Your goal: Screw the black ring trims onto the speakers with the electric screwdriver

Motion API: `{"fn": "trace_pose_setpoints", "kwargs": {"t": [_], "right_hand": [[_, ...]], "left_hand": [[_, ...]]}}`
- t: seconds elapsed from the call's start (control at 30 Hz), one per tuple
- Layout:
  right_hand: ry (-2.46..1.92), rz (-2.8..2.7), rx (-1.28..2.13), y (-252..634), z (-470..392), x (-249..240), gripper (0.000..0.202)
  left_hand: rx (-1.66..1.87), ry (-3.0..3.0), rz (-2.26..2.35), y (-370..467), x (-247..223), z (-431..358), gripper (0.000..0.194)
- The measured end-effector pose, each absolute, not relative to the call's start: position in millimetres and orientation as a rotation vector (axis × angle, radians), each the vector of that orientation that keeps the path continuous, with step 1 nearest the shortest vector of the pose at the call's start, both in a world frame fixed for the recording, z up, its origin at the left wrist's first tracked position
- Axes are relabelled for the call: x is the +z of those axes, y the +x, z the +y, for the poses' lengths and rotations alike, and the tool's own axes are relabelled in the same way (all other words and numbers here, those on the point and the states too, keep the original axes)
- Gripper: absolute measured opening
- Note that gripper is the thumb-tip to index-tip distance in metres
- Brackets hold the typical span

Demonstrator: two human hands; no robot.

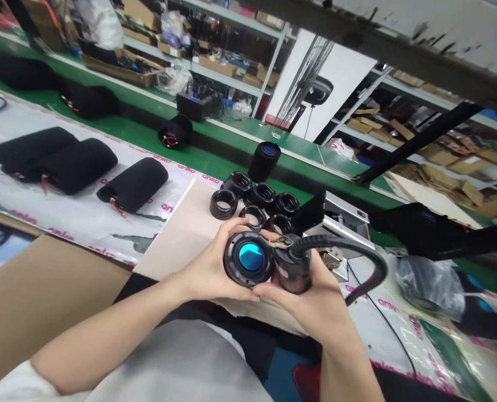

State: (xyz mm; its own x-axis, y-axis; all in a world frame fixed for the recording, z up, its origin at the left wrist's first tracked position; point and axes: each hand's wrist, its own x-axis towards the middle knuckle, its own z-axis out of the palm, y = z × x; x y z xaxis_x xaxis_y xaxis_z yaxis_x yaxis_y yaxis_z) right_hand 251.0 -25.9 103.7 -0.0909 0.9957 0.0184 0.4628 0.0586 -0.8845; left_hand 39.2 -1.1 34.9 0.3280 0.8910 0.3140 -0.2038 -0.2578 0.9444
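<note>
My left hand (215, 268) is wrapped round a round black speaker part (230, 267), whose shiny blue disc faces up at me. In my right hand (315, 301) is a dark, corded electric screwdriver (294, 268), with a thick black cable arching off to the right and a cord loop on its top. Its working tip is hidden below. The two held things are side by side, and my right thumb reaches the lower edge of the speaker part. Just beyond my hands, several black plastic rings (224, 204) sit on a beige board (181, 234).
A black cylinder (262, 163) with a blue end stands behind the rings. Black fabric-covered cylinders (137, 183) with wires lie at left on printed sheeting. A metal device (344, 218) stands at right, near a clear plastic bag (430, 287). Green benching (240, 137) runs behind.
</note>
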Motion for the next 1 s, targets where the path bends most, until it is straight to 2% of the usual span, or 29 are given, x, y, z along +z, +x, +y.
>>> {"fn": "trace_pose_setpoints", "kwargs": {"t": [0.13,0.43,0.6,0.7,0.8,1.0], "right_hand": [[-1.489,-1.538,0.856,244,-36,94,0.077],[-1.518,-1.665,0.778,231,-45,108,0.062],[-1.698,-1.683,0.758,236,-46,112,0.053],[-1.600,-1.790,0.691,242,-44,109,0.047],[-1.576,-1.874,0.716,247,-37,111,0.053],[-1.657,-1.767,0.730,249,-30,119,0.059]], "left_hand": [[1.207,1.445,0.699,40,33,-2,0.120],[1.186,1.371,0.645,40,33,-2,0.120],[1.181,1.393,0.643,39,33,-3,0.119],[1.193,1.419,0.595,39,35,-3,0.113],[1.198,1.459,0.580,39,35,-4,0.109],[1.229,1.493,0.721,38,29,-2,0.127]]}}
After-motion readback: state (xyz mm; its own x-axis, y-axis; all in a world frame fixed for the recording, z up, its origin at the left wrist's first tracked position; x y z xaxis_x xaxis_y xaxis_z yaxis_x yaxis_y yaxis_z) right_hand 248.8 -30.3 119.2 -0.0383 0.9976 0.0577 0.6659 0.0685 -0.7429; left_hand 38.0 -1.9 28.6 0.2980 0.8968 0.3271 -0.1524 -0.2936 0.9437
